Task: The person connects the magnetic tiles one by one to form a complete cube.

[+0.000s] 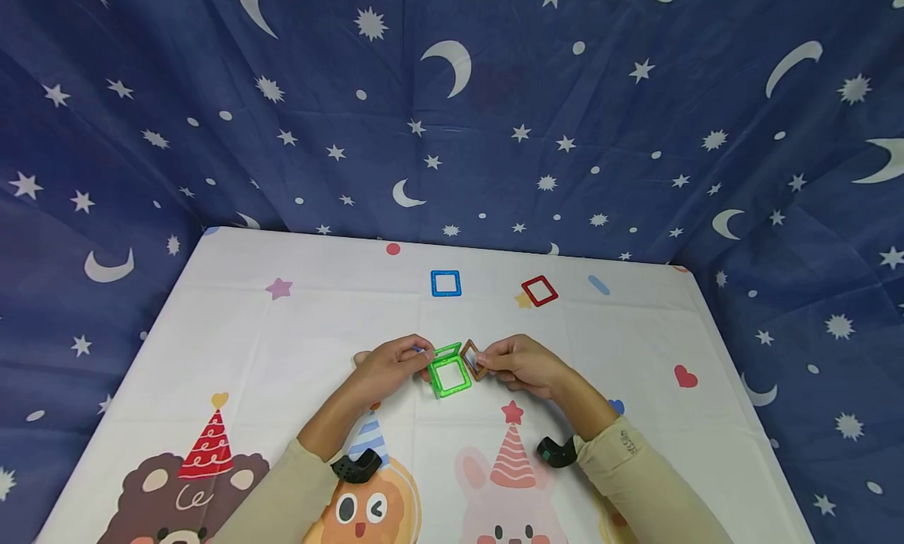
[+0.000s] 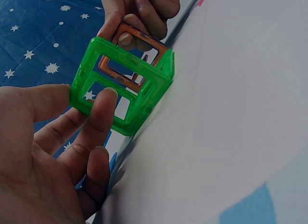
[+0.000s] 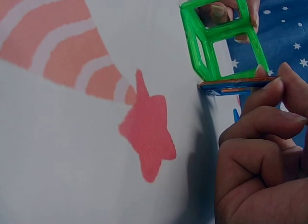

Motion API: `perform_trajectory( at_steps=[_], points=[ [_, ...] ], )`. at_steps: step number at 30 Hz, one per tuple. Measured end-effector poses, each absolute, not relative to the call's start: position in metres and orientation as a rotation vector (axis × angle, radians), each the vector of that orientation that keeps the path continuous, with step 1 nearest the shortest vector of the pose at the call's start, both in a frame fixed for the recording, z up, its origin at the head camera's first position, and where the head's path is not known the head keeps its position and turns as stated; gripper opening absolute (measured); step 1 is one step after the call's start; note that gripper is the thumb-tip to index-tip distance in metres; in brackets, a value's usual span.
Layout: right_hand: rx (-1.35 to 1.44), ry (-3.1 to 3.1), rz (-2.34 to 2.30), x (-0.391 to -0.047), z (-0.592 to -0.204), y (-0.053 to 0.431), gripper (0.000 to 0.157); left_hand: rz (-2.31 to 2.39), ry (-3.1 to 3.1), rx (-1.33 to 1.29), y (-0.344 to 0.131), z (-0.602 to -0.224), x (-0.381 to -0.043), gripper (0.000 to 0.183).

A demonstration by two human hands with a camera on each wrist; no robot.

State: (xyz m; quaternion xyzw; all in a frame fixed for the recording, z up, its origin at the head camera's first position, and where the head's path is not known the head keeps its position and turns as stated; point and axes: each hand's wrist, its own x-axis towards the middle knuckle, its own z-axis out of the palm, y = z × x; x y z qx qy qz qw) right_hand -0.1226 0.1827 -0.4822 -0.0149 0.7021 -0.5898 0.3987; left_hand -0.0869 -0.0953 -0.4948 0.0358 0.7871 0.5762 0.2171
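Note:
Several square green magnetic tiles (image 1: 455, 390) are joined into part of a box with see-through frames. My left hand (image 1: 395, 367) pinches its left side between thumb and fingers, with a fingertip (image 2: 109, 96) against a frame. An orange square magnetic tile (image 1: 466, 349) stands on edge at the right side of the green box, pinched by thumb and forefinger of my right hand (image 1: 523, 363). In the right wrist view, the orange tile (image 3: 236, 83) appears edge-on, right along the box's edge. The other right fingers are curled in.
A blue square tile (image 1: 446, 295) and a red square tile (image 1: 531, 296) lie flat farther back on the white tablecloth (image 1: 339, 293), which has printed cartoon animals and shapes. A dark blue star-and-moon curtain (image 1: 494, 191) hangs behind the table and along its sides.

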Motion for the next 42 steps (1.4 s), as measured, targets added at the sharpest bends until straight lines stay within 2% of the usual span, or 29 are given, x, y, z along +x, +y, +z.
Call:
perform_trajectory(
  at_steps=[22,42],
  points=[
    [-0.114,1.875,-1.438,-0.117,-0.475,0.167,0.034,1.600,2.181,0.107,-0.095,-0.495,-0.087,0.025],
    [-0.112,1.936,-1.368,-0.117,-0.473,0.168,0.033,1.584,2.188,0.117,-0.096,-0.495,-0.087,0.023]
  ],
)
